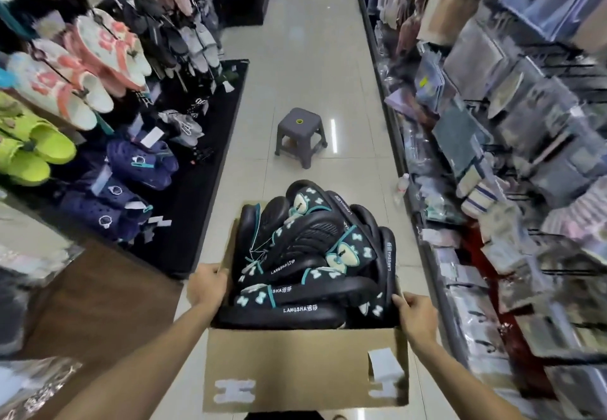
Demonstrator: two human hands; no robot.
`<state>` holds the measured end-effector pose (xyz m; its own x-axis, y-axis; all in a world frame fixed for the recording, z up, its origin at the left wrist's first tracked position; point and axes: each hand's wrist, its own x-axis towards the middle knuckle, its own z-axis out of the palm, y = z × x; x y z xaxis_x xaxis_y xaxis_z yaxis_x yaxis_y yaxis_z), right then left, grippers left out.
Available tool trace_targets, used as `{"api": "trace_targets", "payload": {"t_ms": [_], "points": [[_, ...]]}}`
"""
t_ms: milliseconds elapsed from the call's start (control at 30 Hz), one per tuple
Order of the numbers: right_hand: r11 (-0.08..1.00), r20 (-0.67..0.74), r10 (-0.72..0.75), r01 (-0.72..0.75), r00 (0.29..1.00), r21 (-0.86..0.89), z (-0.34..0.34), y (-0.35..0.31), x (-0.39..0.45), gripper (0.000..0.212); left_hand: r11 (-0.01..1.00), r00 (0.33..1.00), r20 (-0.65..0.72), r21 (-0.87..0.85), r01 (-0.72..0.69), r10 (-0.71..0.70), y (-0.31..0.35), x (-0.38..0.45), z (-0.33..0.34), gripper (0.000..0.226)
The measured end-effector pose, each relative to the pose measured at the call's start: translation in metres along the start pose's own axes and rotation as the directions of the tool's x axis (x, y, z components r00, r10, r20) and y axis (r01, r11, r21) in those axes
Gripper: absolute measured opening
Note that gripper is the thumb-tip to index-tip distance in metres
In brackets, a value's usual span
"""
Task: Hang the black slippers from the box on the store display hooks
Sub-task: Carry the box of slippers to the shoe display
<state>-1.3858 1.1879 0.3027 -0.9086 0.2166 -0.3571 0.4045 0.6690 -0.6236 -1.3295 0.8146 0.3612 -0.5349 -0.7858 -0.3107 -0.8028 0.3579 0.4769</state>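
We hold the box [305, 364] by its sides with both hands [207, 285], the black slippers [305, 255] heaped high inside it, so a tilt could spill them.

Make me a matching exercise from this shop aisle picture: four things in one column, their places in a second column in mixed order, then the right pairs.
Things:
1. black slippers
2. grey stool
3. lime green slippers
4. left hand

Places:
A. hanging on the display rack to the left
B. gripping the left edge of the cardboard box
C. standing on the tiled floor ahead
D. piled in the cardboard box

Pairs: 1-D, 2-C, 3-A, 4-B
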Motion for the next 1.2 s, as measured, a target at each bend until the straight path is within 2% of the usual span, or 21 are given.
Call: {"api": "trace_targets", "payload": {"t_ms": [133,367,667,933,1200], "points": [[1.000,-0.007,0.001,-0.001,1.000,-0.026,0.013,-0.048,0.057,0.053,1.000,1.000,0.028,0.001,-0.014,0.014,0.042,0.065,0.011,0.020],[0.998,0.001,0.013,-0.013,1.000,-0.058,0.038,-0.142,0.158,0.043,1.000,0.999,0.036,-0.007,-0.029,0.029,0.124,0.182,0.014,0.024],[0.996,0.051,-0.056,0.059,0.997,-0.068,0.064,-0.245,0.287,0.049,0.996,0.999,-0.009,-0.077,0.040,-0.041,0.206,0.293,0.017,0.016],[0.984,0.180,-0.138,0.155,0.974,-0.085,0.088,-0.350,0.430,0.038,0.975,0.977,-0.091,-0.129,0.182,-0.195,0.264,0.386,0.037,0.019],[0.945,0.301,-0.251,0.300,0.920,-0.130,0.122,-0.462,0.537,0.046,0.922,0.923,-0.153,-0.224,0.315,-0.353,0.310,0.462,0.035,0.013]]}}
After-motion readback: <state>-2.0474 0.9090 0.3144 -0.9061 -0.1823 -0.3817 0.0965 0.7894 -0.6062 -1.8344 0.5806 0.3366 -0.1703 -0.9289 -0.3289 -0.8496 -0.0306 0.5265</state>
